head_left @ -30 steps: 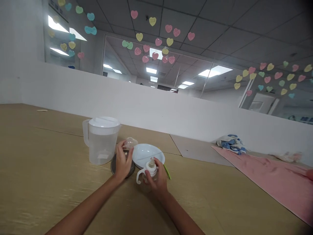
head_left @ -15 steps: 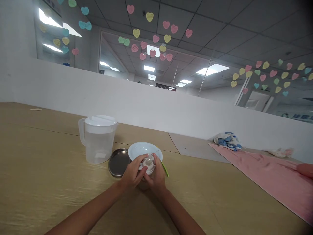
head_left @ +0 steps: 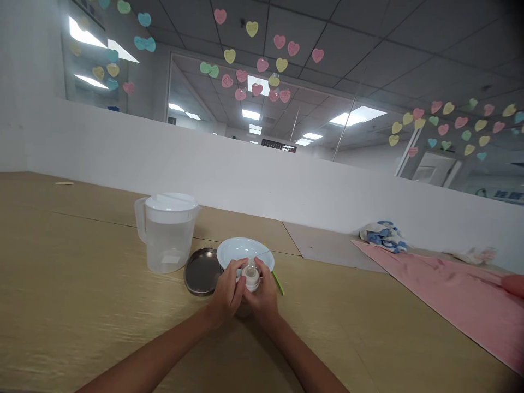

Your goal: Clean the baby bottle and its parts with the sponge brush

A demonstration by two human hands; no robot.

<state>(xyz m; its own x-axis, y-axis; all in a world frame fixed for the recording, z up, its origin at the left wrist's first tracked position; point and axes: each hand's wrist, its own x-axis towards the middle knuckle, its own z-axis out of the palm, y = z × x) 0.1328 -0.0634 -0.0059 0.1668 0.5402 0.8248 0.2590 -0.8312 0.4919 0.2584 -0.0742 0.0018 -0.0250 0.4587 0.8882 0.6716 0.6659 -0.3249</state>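
Note:
My left hand [head_left: 226,291] and my right hand [head_left: 264,292] meet in front of me, both closed around the white collar of a baby bottle [head_left: 251,280]. Its clear teat points up between my fingers, and most of the bottle's body is hidden below my hands. Just behind it stands a pale blue bowl [head_left: 237,247], partly covered by my fingers. To the left of the bowl lies a round metal dish [head_left: 201,271]. A green handle [head_left: 278,283] sticks out at the bowl's right side.
A clear lidded pitcher [head_left: 168,240] stands left of the dish. On the right are a pink cloth [head_left: 446,289], a crumpled blue and white cloth [head_left: 383,237] and part of another person's hand [head_left: 513,285]. A white wall [head_left: 245,174] closes the table's far edge.
The whole view has shifted slightly. My left fingers have moved a little on the bottle's collar; both hands keep hold of it.

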